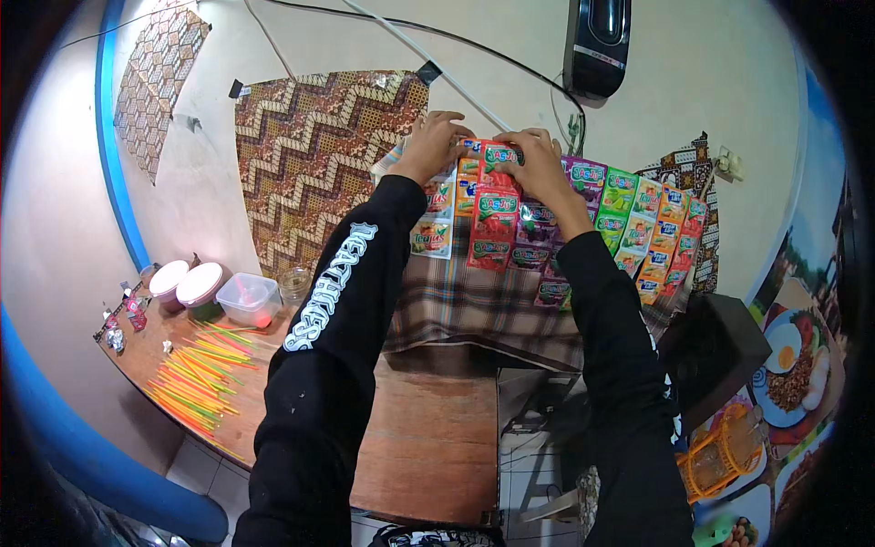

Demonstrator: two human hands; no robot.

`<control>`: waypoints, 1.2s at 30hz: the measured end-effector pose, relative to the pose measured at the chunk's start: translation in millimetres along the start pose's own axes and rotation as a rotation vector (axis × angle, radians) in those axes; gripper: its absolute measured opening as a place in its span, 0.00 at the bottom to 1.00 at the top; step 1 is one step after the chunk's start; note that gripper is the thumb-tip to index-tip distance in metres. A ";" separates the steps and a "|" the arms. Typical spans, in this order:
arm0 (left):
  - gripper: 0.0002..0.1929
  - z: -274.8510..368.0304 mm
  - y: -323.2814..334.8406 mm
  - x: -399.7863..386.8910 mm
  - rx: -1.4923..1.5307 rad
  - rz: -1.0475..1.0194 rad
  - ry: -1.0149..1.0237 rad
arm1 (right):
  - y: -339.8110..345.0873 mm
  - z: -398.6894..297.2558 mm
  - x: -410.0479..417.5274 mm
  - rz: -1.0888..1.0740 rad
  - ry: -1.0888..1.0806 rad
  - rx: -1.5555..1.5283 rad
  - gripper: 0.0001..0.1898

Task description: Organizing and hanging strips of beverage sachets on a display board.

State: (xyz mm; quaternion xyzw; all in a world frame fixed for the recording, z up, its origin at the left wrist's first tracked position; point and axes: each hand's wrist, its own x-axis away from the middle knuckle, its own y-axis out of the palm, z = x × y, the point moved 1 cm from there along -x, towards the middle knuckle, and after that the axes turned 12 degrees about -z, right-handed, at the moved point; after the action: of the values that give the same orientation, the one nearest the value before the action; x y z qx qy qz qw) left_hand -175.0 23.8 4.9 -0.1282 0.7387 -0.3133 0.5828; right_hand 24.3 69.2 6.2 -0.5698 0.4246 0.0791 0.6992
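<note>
A red strip of drink-powder sachets [493,222] hangs over the upper edge of a row of sachet strips, in front of a plaid cloth [444,301]. My right hand [540,167] grips the top of this red strip with thumb and fingers. My left hand [434,145] is at the upper edge beside it, fingers bent over the orange sachets [467,186]; whether it pinches them is hard to tell. White sachets [432,236] hang below my left hand. Purple sachets [584,179], green sachets [618,191] and further strips hang to the right.
On the wooden table [427,437] lie many colourful straws [198,383]. Behind them stand two white-lidded tubs [199,284], a clear plastic box [248,299] and a glass jar [295,286]. A black speaker [714,349] stands at the right. Cables run along the wall.
</note>
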 end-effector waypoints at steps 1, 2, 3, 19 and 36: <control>0.12 1.4 -0.9 0.7 0.003 -0.004 0.000 | -0.5 -1.1 1.3 -0.003 0.003 -0.001 0.23; 0.13 2.7 -2.5 2.0 0.080 0.043 0.018 | -0.4 -2.5 2.6 -0.010 0.022 0.009 0.22; 0.14 2.7 -7.0 1.8 0.151 0.092 0.038 | -1.0 -4.5 1.7 -0.012 0.035 0.018 0.21; 0.13 -15.5 -25.6 29.2 0.372 0.054 -0.074 | 21.0 -12.6 -29.9 0.066 -0.062 -0.022 0.12; 0.15 -14.8 -23.3 30.9 0.272 0.017 -0.042 | -4.4 11.8 -6.2 -0.049 0.006 -0.007 0.20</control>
State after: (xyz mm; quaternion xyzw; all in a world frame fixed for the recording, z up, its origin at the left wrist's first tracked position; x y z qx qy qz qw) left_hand -202.0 -6.6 -3.1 -0.0480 0.6782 -0.4029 0.6128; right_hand 29.0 80.2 13.5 -0.5827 0.4123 0.0618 0.6976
